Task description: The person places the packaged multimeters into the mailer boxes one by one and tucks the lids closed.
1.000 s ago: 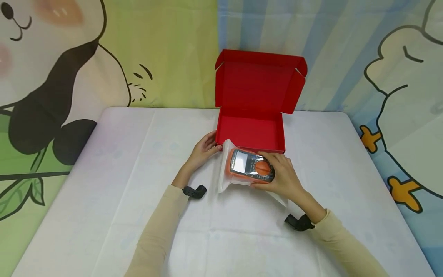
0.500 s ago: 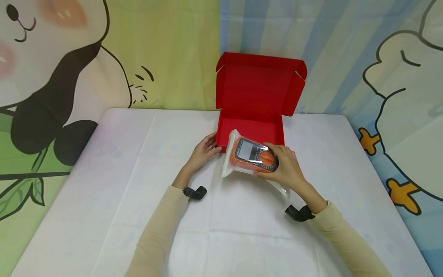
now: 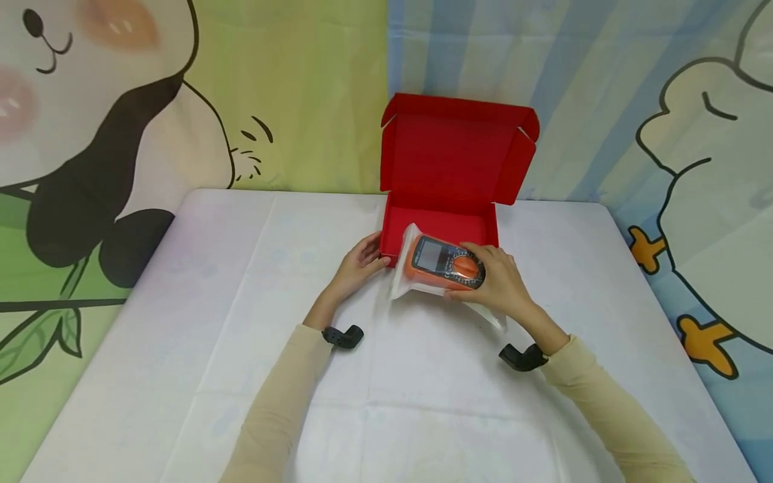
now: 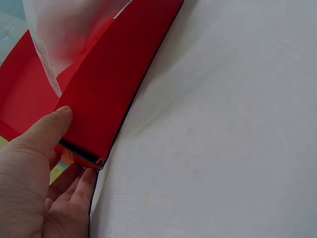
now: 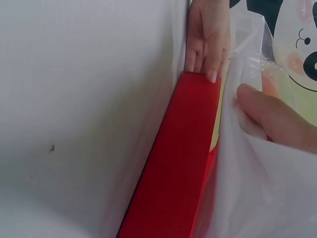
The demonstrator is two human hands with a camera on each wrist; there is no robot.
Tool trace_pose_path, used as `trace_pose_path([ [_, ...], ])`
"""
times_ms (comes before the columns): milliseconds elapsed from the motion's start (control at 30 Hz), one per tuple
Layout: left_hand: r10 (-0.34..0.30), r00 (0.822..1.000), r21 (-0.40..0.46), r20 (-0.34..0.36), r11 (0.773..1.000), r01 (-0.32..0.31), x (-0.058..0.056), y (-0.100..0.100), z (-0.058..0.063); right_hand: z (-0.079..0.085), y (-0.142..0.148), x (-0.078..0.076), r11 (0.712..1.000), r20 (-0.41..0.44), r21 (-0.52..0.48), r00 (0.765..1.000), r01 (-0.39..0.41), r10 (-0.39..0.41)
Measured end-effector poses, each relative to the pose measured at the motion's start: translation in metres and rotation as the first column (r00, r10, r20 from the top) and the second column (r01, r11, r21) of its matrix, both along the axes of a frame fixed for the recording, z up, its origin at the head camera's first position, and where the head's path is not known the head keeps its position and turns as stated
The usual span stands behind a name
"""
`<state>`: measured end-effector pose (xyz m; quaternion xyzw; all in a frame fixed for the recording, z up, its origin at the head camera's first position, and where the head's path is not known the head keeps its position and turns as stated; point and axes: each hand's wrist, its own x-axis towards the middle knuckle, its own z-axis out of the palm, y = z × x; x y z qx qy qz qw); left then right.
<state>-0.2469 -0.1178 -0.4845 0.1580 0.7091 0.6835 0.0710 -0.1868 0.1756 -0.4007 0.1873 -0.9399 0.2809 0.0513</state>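
While backed by a cartoon-printed curtain point(image 3: 326, 87), at work on a white-covered counter point(image 3: 543, 422). Toward the far side, a red box point(image 3: 447, 215), open, with its lid point(image 3: 455, 141) leaning back. At the near left corner, a left hand point(image 3: 355, 267), gripping that corner with thumb on the front wall point(image 4: 114, 74) and fingers at the side. Above the front wall, a right hand point(image 3: 501, 282), partly closed, with thumb and fingers clasping one end of a translucent bag point(image 3: 400, 282) and its contents. Inside, an orange multimeter point(image 3: 443, 260), screen up and slanted, over the box's near edge; contact with the wall impossible to tell. Smallest, an orange dial point(image 3: 465, 267), close to the fingers. Likely to slide within the slick film and drop onto the wall, if gripped only at that end. Apt also to snag loose plastic on the near rim, perhaps shoving the box askew with any easing of the left hand's hold. Possible, too, from stray fingertip pressure through the film: a turned dial.
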Motion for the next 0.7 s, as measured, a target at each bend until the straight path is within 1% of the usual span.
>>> trace_pose_path([
  [33, 0.004, 1.000, -0.002, 0.002, 1.000, -0.004, -0.002, 0.000, -0.004, 0.000, 0.000, -0.002, 1.000, 0.006, 0.005, 1.000, -0.002, 0.002],
  [133, 0.016, 1.000, -0.017, 0.001, 1.000, -0.016, -0.003, 0.000, -0.007, 0.001, 0.000, -0.006, 1.000, 0.019, 0.028, 1.000, -0.009, 0.008],
  [267, 0.027, 1.000, -0.024, -0.013, 0.999, -0.027, -0.004, 0.000, -0.008, 0.002, 0.000, -0.011, 0.998, 0.034, 0.056, 0.999, -0.021, 0.019],
  [433, 0.028, 0.999, -0.024, -0.038, 0.999, -0.029, -0.004, 0.001, -0.007, 0.002, -0.001, -0.018, 0.998, 0.062, 0.058, 0.998, -0.033, 0.029],
  [700, 0.037, 0.999, -0.027, -0.039, 0.999, -0.038, -0.004, 0.001, -0.009, 0.006, -0.001, -0.029, 0.994, 0.118, 0.082, 0.991, -0.071, 0.061],
])
